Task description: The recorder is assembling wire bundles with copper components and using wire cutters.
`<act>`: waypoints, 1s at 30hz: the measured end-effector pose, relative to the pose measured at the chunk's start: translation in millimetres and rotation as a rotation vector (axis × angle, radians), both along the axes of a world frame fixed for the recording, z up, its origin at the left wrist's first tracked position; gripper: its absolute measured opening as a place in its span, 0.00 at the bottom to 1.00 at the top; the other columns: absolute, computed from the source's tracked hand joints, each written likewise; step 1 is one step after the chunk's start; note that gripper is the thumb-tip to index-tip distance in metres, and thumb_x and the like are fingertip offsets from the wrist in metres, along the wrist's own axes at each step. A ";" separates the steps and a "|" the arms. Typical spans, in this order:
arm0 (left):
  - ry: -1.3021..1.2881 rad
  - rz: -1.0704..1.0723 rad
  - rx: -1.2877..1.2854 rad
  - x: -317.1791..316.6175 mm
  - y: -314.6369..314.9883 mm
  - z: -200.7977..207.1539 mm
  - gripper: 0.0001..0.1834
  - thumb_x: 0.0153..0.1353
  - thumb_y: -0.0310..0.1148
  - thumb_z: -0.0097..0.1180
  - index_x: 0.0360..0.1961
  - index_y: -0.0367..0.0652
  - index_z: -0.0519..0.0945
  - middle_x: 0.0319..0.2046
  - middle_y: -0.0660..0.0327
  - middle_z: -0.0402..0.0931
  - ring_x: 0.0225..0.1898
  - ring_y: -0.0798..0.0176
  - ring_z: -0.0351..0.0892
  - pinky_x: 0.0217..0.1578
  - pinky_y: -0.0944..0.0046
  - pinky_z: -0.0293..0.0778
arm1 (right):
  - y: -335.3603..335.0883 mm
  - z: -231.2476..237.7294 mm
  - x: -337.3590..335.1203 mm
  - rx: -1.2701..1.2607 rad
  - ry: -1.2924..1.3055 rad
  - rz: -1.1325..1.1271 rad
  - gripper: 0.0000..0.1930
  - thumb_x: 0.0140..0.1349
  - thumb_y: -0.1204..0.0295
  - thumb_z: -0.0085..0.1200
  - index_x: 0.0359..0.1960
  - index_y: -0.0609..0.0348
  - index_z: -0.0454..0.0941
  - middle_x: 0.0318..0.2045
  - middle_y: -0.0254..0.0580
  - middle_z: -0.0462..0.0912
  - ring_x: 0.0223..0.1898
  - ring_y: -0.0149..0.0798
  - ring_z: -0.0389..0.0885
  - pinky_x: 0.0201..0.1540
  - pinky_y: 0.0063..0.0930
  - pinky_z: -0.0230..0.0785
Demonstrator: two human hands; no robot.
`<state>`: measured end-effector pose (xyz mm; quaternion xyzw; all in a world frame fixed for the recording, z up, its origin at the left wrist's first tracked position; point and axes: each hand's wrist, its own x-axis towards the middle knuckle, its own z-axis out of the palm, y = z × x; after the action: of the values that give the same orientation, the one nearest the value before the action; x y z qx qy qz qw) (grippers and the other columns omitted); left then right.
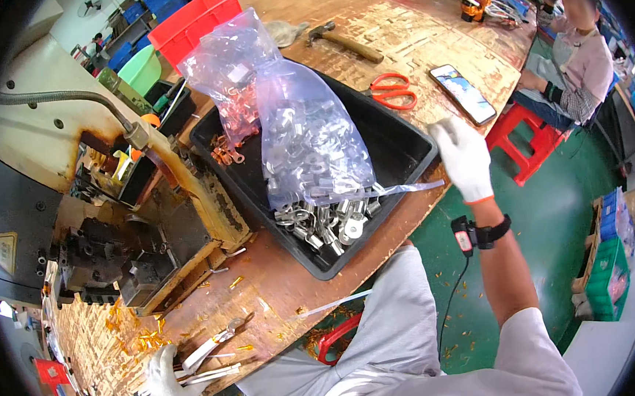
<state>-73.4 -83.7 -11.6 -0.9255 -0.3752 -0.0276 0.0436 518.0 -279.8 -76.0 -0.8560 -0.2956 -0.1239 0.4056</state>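
My left hand (167, 389), in a white glove, is closed on a bundle of thin white wires (216, 373) at the bench's near left. Right beside it lies a hand tool with white handles and a metal head (211, 347), which looks like pliers. My gloved right hand (465, 157) is at the right corner of a black tray (321, 265), fingers a little apart and nothing visible in them. Silver cable lugs (334, 222) spill from a clear plastic bag (309, 125) in the tray. Another bag (230, 53) holds copper-coloured lugs (224, 151).
A heavy press machine (149, 210) stands at the left. Behind the tray are a hammer (347, 43), red-handled scissors (396, 92), a phone (463, 93) and a red bin (195, 26). A co-worker (580, 54) sits at the right, above a red stool (521, 143).
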 end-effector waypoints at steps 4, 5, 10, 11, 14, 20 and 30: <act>-0.026 0.005 -0.013 4.0 -2.4 3.3 0.48 0.35 0.46 0.83 0.58 0.38 0.76 0.53 0.46 0.77 0.55 0.39 0.75 0.57 0.45 0.72 | -16.3 53.5 2.5 0.119 0.240 0.117 0.17 0.69 0.58 0.56 0.45 0.61 0.83 0.38 0.51 0.86 0.37 0.49 0.85 0.42 0.38 0.75; -0.020 0.000 -0.005 4.8 -1.3 2.9 0.48 0.34 0.46 0.84 0.57 0.38 0.76 0.53 0.46 0.77 0.54 0.40 0.76 0.55 0.46 0.73 | -12.6 66.6 -2.8 0.118 0.248 0.110 0.17 0.69 0.58 0.56 0.45 0.61 0.83 0.38 0.51 0.86 0.37 0.49 0.85 0.42 0.38 0.75; -0.029 0.076 -0.031 0.8 -7.5 0.3 0.47 0.34 0.45 0.84 0.56 0.37 0.76 0.50 0.47 0.78 0.52 0.41 0.78 0.53 0.47 0.74 | 65.5 98.6 -36.7 -0.174 0.075 0.663 0.31 0.60 0.50 0.63 0.61 0.53 0.75 0.49 0.55 0.83 0.51 0.54 0.84 0.54 0.41 0.76; -0.030 0.069 -0.047 2.7 -4.7 -0.1 0.46 0.34 0.44 0.84 0.56 0.36 0.76 0.50 0.47 0.77 0.52 0.41 0.78 0.53 0.47 0.74 | 74.2 96.1 -40.8 -0.280 -0.054 0.663 0.34 0.59 0.56 0.66 0.66 0.53 0.71 0.54 0.53 0.81 0.54 0.50 0.83 0.56 0.40 0.75; -0.007 0.046 -0.020 4.1 -5.3 0.6 0.46 0.36 0.43 0.83 0.57 0.36 0.76 0.52 0.46 0.77 0.54 0.41 0.77 0.55 0.46 0.73 | 100.0 99.4 -45.5 -0.337 -0.183 0.788 0.32 0.58 0.50 0.64 0.63 0.46 0.75 0.57 0.49 0.77 0.60 0.56 0.75 0.59 0.48 0.72; -0.029 0.033 -0.039 5.2 -1.3 0.1 0.45 0.37 0.43 0.82 0.57 0.35 0.76 0.53 0.46 0.77 0.56 0.40 0.76 0.58 0.45 0.72 | 133.6 96.3 -59.2 -0.404 -0.531 0.973 0.23 0.59 0.51 0.63 0.52 0.46 0.83 0.54 0.43 0.79 0.61 0.49 0.74 0.59 0.50 0.67; -0.058 0.031 -0.060 1.0 -1.7 -0.7 0.43 0.40 0.43 0.79 0.58 0.39 0.75 0.52 0.48 0.77 0.53 0.43 0.75 0.58 0.45 0.69 | 148.6 106.7 -93.7 -0.692 -0.651 1.190 0.13 0.59 0.67 0.58 0.46 0.45 0.84 0.45 0.36 0.81 0.56 0.43 0.76 0.58 0.44 0.66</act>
<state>-72.4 -85.5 -12.4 -0.9192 -0.3914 -0.0426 0.0055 424.3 -131.2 30.7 -0.5509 -0.8340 -0.0306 0.0049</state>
